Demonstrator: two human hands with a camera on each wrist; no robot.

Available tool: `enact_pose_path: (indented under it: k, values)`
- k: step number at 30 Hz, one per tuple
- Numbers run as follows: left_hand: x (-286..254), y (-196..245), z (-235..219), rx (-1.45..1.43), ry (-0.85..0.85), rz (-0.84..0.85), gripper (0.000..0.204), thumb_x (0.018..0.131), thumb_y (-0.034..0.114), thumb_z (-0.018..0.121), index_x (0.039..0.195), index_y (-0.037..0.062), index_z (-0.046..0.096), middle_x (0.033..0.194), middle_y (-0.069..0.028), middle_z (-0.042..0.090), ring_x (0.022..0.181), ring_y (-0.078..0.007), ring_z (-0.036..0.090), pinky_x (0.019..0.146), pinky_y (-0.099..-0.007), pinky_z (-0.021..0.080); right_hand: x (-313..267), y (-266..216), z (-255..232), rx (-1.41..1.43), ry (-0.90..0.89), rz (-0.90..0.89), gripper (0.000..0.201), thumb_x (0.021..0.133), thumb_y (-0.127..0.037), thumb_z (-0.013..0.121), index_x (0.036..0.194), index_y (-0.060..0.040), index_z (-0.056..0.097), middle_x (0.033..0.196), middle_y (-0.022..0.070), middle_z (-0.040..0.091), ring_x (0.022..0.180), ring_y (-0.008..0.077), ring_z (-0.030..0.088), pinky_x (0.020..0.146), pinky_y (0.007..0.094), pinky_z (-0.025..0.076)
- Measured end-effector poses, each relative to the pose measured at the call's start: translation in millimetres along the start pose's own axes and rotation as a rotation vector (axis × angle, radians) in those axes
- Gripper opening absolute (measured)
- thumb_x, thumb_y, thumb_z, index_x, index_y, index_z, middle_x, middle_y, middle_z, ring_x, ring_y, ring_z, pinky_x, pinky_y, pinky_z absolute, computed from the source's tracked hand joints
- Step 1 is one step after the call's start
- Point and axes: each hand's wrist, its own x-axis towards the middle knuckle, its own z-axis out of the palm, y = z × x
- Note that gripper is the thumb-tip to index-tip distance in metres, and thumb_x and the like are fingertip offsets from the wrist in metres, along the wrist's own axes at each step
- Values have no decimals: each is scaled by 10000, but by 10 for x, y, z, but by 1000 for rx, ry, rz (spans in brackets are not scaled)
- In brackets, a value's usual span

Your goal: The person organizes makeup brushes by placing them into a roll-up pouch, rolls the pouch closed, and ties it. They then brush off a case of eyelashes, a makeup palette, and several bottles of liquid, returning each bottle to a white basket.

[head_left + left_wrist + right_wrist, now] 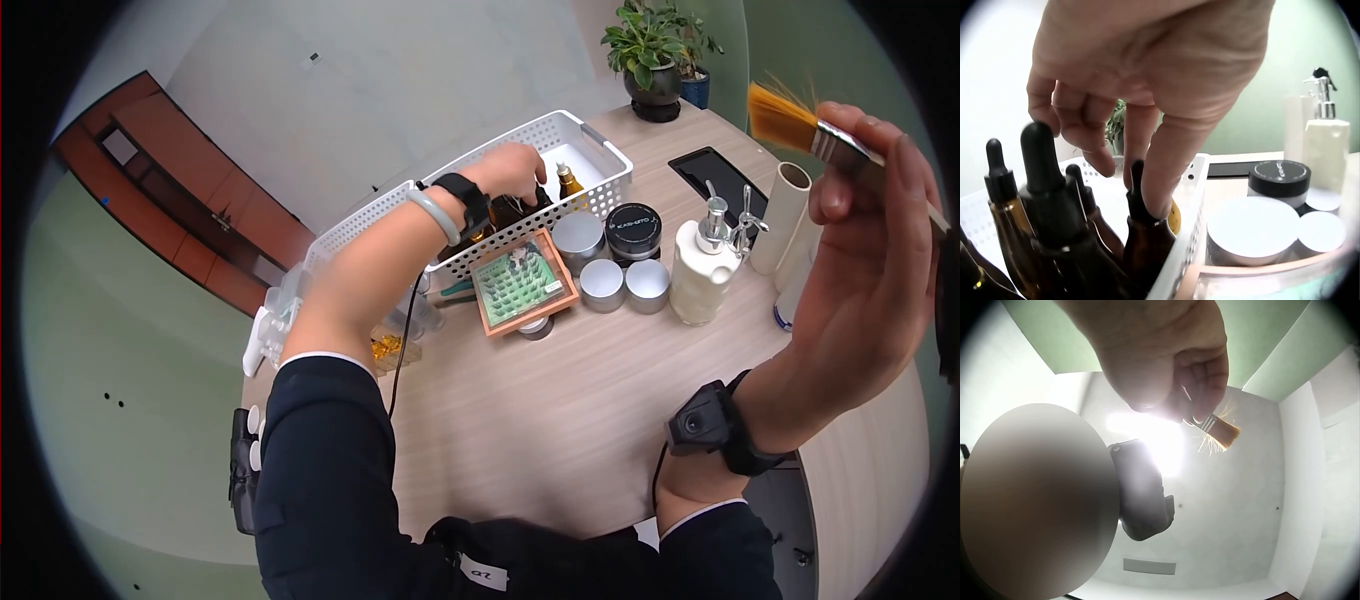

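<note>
My left hand (512,170) reaches down into a white perforated basket (590,133). In the left wrist view its thumb and a finger pinch the black dropper cap (1138,199) of an amber dropper bottle (1147,250). Several other amber dropper bottles (1013,237) stand beside it. A gold-coloured bottle (568,182) is at the basket's right end. Raised at the right, my right hand (865,240) grips a flat paintbrush (845,143) by its handle, bristles pointing left in the head view. Some of those orange bristles (1225,434) splay out in the right wrist view.
In front of the basket lies a wooden-framed case (522,285) with green contents. Round tins (602,286), a black-lidded jar (633,230) and a cream pump bottle (705,270) stand to its right. Behind them are a black tablet (718,180) and a potted plant (652,85).
</note>
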Motion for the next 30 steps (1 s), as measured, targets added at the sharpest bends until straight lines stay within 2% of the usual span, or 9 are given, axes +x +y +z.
enact_pose_path:
  k: [3, 8, 17, 19, 21, 22, 25, 27, 30]
  values:
    - [-18, 69, 83, 6, -58, -36, 371, 573, 180, 720, 928, 93, 654, 853, -98, 645, 814, -247, 606, 706, -308, 479, 3, -36, 5, 12, -24, -30, 307, 899, -153, 374, 989, 77, 556, 945, 208, 592, 612, 107, 432, 595, 217, 367]
    - [-36, 68, 149, 95, 34, -79, 321, 575, 218, 726, 876, 125, 667, 854, -73, 642, 824, -248, 601, 710, -325, 471, -26, 10, 81, -2, 48, 1, 298, 884, -165, 419, 971, 83, 558, 931, 205, 593, 602, 105, 432, 591, 206, 368]
    - [-142, 25, 110, 88, 14, -154, 319, 621, 243, 719, 909, 129, 644, 907, -55, 622, 921, -240, 558, 810, -423, 362, -69, -187, 342, -20, 68, 44, 249, 867, -158, 474, 916, 65, 572, 891, 192, 594, 596, 97, 443, 578, 192, 373]
    - [-205, 8, -3, 117, 39, -140, 302, 648, 247, 706, 914, 120, 640, 914, -59, 621, 911, -252, 560, 791, -416, 384, -70, -235, 410, -33, 57, 36, 238, 866, -149, 475, 912, 63, 572, 888, 190, 593, 597, 98, 443, 576, 193, 372]
    - [-315, -51, -153, 15, 156, -134, 299, 671, 246, 689, 918, 87, 632, 899, -85, 622, 865, -274, 574, 732, -385, 427, -87, -215, 429, -17, 63, 48, 217, 865, -132, 475, 908, 57, 573, 885, 190, 592, 600, 99, 442, 576, 196, 373]
    - [-391, -85, -261, -84, 196, -129, 311, 685, 243, 682, 911, 40, 617, 794, -95, 607, 740, -240, 576, 637, -328, 444, -95, -225, 449, -7, 75, 58, 206, 865, -124, 477, 907, 53, 572, 888, 185, 591, 608, 101, 444, 581, 198, 376]
    - [-762, -178, -581, -300, 315, -118, 310, 691, 230, 684, 892, 7, 605, 693, -67, 555, 644, -162, 524, 582, -278, 424, -97, -263, 523, -1, 113, 58, 210, 842, -148, 523, 846, 53, 583, 791, 132, 626, 574, 83, 481, 550, 195, 403]
    - [-1170, -138, -737, -419, 374, -156, 282, 705, 216, 682, 882, 10, 604, 681, -20, 512, 634, -111, 466, 576, -265, 403, -123, -266, 548, 18, 86, 52, 202, 847, -134, 514, 849, 57, 578, 812, 133, 623, 579, 83, 480, 554, 197, 403]
    - [-1780, -172, -731, -741, 593, -28, 247, 728, 204, 670, 831, -1, 581, 778, -46, 594, 724, -117, 548, 664, -259, 432, -170, -298, 642, 52, 14, 73, 174, 852, -105, 497, 846, 52, 572, 835, 127, 614, 592, 83, 478, 565, 196, 398]
